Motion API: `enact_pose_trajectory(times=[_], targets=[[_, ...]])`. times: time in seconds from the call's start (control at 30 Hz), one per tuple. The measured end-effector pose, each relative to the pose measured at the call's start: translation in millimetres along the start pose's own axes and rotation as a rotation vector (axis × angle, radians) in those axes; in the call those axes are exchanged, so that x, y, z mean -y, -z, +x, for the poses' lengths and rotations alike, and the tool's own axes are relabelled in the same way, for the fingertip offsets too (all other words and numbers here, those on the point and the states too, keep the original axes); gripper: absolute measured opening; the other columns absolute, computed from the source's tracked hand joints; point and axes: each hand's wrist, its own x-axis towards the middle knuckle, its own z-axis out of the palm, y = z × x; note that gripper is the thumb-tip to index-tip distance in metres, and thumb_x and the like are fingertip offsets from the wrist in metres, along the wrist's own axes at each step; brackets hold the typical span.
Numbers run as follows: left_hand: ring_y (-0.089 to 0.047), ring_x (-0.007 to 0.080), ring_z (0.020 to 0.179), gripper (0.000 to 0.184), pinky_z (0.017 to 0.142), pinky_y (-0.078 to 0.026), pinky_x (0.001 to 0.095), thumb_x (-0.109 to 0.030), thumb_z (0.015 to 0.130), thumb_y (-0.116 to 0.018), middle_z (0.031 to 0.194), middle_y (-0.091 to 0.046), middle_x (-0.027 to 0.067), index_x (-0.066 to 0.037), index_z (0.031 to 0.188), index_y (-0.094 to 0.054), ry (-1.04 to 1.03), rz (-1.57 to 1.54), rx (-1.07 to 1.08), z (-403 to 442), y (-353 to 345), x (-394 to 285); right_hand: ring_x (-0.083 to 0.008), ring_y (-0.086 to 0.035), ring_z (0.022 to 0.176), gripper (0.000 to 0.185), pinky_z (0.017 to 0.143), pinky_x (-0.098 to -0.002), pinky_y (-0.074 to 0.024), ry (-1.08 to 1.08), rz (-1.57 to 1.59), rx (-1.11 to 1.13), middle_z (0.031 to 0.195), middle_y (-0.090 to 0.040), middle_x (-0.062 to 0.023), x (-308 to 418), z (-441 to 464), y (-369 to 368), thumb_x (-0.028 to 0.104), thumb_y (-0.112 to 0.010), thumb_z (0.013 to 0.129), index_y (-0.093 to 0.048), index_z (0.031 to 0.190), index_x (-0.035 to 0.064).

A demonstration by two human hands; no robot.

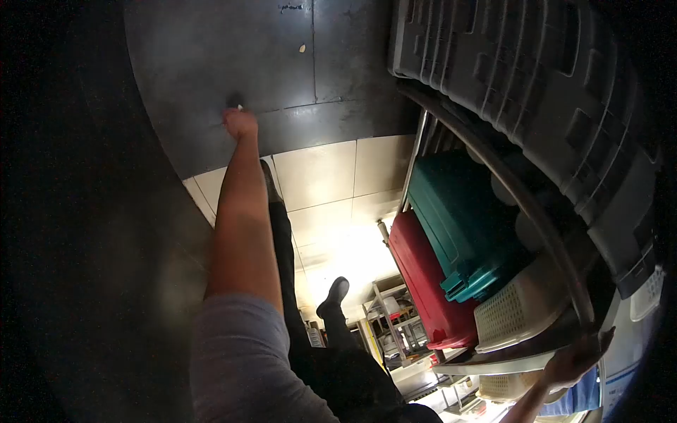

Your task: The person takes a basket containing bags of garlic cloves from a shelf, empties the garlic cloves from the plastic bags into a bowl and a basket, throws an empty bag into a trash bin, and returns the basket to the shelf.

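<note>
At the end of the arm reaching up the left side, my left hand [241,123] is closed, with a small pale bit [240,108] showing at its fingers, against the dark floor [204,63]. Another small pale piece [302,48] lies on the floor, up and to the right of that hand. At the lower right, my right hand [575,363] is wrapped round the metal frame of a rack [518,190], beside its lower corner. Shadow hides part of its fingers.
The rack holds a teal bin [451,204], a red bin [430,282] and a cream basket [511,310]. Grey ribbed crates [515,77] stand at the upper right. My dark shoes [335,292] are over light tiles [317,173]. Shelving [398,324] stands beyond.
</note>
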Motion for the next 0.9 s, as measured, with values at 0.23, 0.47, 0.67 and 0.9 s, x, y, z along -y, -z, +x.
enact_pose_trajectory(times=[0.23,0.47,0.67,0.9], targets=[[-0.061,0.0342,0.109,0.033,0.098,-0.048,0.0444,-0.025,0.091,-0.061,0.109,-0.068,0.0156,0.002,0.107,-0.07,-0.037,0.012,-0.148,29,-13,-5,-0.0373,-0.049,0.138,0.053,0.116,-0.0527,-0.0405,-0.005,0.047,0.007,0.151,-0.048,-0.0201,-2,-2,5,0.018,-0.057,0.104,-0.038,0.151,0.0036],[-0.062,0.0366,0.105,0.027,0.095,-0.049,0.0445,-0.004,0.084,-0.061,0.104,-0.065,0.017,0.0,0.111,-0.061,-0.339,-0.204,-0.131,19,18,-78,-0.0372,-0.048,0.139,0.052,0.117,-0.052,-0.0385,-0.094,-0.002,0.034,0.152,-0.048,-0.0195,-13,-8,7,0.018,-0.056,0.104,-0.038,0.151,0.004],[-0.064,0.0331,0.104,0.029,0.089,-0.052,0.0432,-0.015,0.095,-0.057,0.117,-0.063,0.0151,-0.009,0.123,-0.059,-0.507,-0.347,-0.056,4,44,-214,-0.0312,-0.051,0.135,0.054,0.113,-0.0421,-0.0389,-0.092,0.129,0.013,0.151,-0.048,-0.0203,-29,-27,6,0.016,-0.059,0.101,-0.041,0.149,-0.001],[-0.064,0.0291,0.094,0.026,0.091,-0.051,0.0426,-0.028,0.099,-0.055,0.104,-0.066,0.0111,-0.007,0.113,-0.061,-0.759,-0.313,-0.376,90,-92,-177,-0.039,-0.046,0.139,0.062,0.112,-0.0479,-0.0441,-0.212,0.029,-0.011,0.153,-0.042,-0.0272,-7,-9,2,0.031,-0.053,0.105,-0.033,0.148,-0.0089]])
